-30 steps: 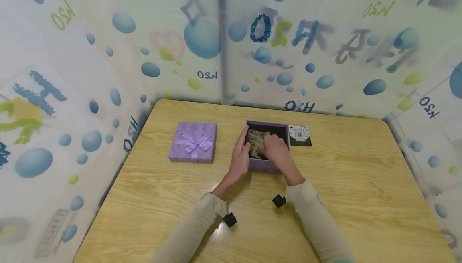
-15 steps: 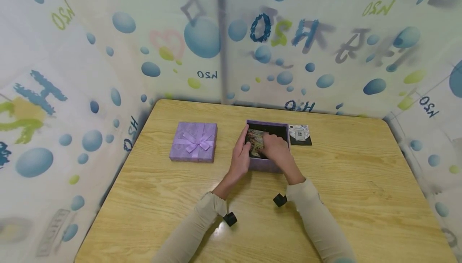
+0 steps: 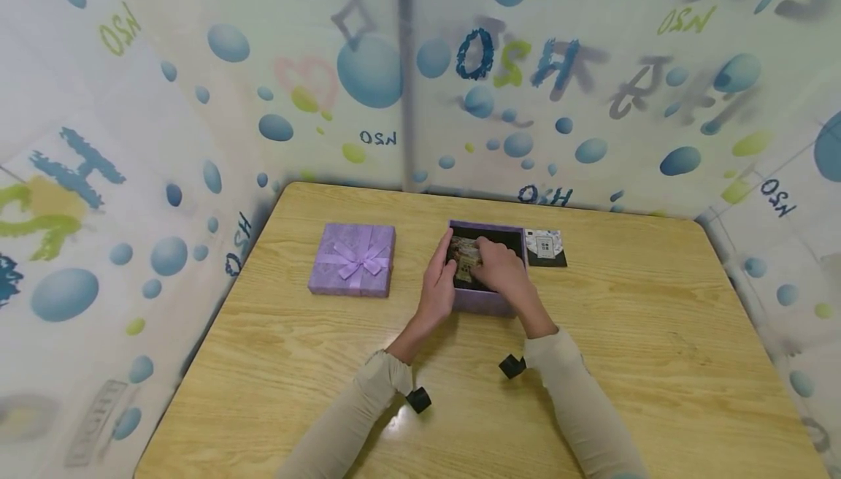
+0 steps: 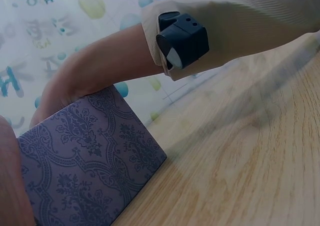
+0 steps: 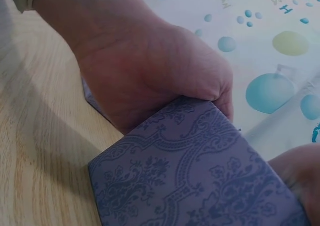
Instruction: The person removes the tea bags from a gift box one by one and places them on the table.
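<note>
In the head view, a purple box (image 3: 486, 301) with a black inside stands uncovered on the table. A multicoloured patterned flat piece (image 3: 465, 260) lies in its left part; its exact kind is unclear. My right hand (image 3: 506, 271) reaches into the box with bent fingers and pinches this piece near its right edge. The fingertips are partly hidden. Along the box's left wall rests my left hand (image 3: 436, 282), its fingers straight and the thumb near the rim. Both wrist views show the box's damask-patterned outer wall (image 4: 85, 161); it hides the contents.
A purple lid (image 3: 331, 260) with a ribbon bow lies to the left of the box. A black and white printed card (image 3: 547, 249) lies against the box's right side. The wooden table (image 3: 657, 318) meets printed fabric walls at the back and sides.
The patterned piece has shifted and looks smaller, with more of the black inside showing below it. My right hand has moved only slightly; the left hand stays at the box.
</note>
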The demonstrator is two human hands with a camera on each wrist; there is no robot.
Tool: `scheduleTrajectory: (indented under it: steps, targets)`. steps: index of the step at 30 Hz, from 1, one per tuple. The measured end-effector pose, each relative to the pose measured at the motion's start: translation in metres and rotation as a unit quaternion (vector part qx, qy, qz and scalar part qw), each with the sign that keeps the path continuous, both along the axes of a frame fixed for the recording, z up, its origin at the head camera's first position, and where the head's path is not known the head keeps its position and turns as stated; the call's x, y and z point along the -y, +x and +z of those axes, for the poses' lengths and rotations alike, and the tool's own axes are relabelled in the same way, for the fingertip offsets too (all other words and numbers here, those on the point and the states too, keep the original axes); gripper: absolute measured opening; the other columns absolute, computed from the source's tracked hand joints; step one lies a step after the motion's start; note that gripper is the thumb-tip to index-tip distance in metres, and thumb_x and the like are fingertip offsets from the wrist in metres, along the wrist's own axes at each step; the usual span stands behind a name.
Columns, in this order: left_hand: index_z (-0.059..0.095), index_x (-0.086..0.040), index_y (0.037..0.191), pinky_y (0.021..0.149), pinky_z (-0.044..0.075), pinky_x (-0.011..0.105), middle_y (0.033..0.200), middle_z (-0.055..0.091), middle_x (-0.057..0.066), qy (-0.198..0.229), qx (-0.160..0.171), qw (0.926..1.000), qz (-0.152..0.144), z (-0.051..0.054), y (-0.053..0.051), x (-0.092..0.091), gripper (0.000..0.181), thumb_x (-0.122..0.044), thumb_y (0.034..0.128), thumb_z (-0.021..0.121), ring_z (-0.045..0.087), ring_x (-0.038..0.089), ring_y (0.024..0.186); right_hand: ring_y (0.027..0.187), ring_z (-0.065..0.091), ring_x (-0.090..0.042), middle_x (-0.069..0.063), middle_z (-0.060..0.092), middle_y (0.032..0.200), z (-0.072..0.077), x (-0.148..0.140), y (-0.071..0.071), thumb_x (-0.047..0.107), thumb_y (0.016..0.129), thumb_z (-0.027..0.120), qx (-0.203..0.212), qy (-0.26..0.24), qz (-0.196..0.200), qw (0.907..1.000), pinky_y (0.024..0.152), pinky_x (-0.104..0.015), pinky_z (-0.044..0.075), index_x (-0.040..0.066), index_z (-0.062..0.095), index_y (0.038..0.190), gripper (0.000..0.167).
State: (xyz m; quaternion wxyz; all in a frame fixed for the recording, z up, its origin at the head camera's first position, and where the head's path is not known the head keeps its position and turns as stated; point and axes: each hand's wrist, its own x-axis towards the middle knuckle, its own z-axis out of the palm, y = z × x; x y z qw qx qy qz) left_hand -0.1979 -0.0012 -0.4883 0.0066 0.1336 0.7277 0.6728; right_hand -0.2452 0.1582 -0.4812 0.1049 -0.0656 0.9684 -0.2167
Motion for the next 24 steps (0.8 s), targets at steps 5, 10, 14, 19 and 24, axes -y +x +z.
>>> scheduleTrajectory:
  steps: [5, 10, 14, 19, 24]
  targets:
    - [0.024, -0.002, 0.166, 0.128, 0.018, 0.051, 0.172, 0.021, 0.014, 0.002, 0.004, 1.0000, -0.005, -0.001, -0.001, 0.001, 0.056, 0.001, 0.1101, 0.033, 0.016, 0.028, 0.159, 0.072, 0.062, -0.027, -0.016, 0.071, 0.101, -0.001, -0.004, 0.000, 0.015, 0.095, 0.072, -0.015, -0.065, -0.022, 0.9975, 0.061, -0.040, 0.050, 0.001, 0.059, 0.136, 0.046]
    - [0.024, -0.001, 0.165, 0.127, 0.018, 0.052, 0.172, 0.021, 0.015, 0.008, 0.000, 1.0000, -0.004, -0.002, -0.001, 0.000, 0.056, 0.000, 0.1099, 0.033, 0.016, 0.029, 0.159, 0.067, 0.058, -0.024, -0.014, 0.068, 0.091, 0.001, -0.006, -0.001, 0.010, 0.093, 0.070, -0.048, -0.106, -0.029, 0.9928, 0.062, -0.038, 0.047, -0.002, 0.058, 0.134, 0.044]
    - [0.023, -0.001, 0.165, 0.127, 0.018, 0.052, 0.172, 0.021, 0.015, 0.009, -0.004, 0.9999, -0.003, -0.002, 0.000, 0.000, 0.056, -0.001, 0.1105, 0.033, 0.016, 0.029, 0.159, 0.072, 0.060, -0.025, -0.014, 0.067, 0.091, 0.001, -0.007, -0.001, 0.008, 0.093, 0.069, -0.079, -0.136, -0.039, 0.9869, 0.070, -0.042, 0.049, -0.005, 0.060, 0.130, 0.040]
    - [0.022, -0.001, 0.165, 0.128, 0.018, 0.051, 0.172, 0.021, 0.016, 0.010, -0.002, 0.9999, -0.006, 0.000, 0.000, 0.001, 0.055, -0.003, 0.1113, 0.032, 0.016, 0.028, 0.160, 0.076, 0.062, -0.027, -0.013, 0.065, 0.089, -0.001, -0.009, -0.001, 0.010, 0.094, 0.071, -0.097, -0.166, -0.051, 0.9799, 0.072, -0.042, 0.049, -0.002, 0.064, 0.108, 0.020]
    - [0.021, -0.002, 0.166, 0.127, 0.019, 0.051, 0.173, 0.019, 0.016, -0.009, 0.002, 0.9999, -0.013, 0.001, 0.000, 0.002, 0.055, -0.003, 0.1114, 0.032, 0.015, 0.028, 0.160, 0.078, 0.065, -0.028, -0.015, 0.068, 0.090, -0.002, -0.011, 0.000, 0.011, 0.098, 0.069, -0.092, -0.202, -0.047, 0.9738, 0.072, -0.042, 0.051, 0.000, 0.061, 0.101, 0.013]
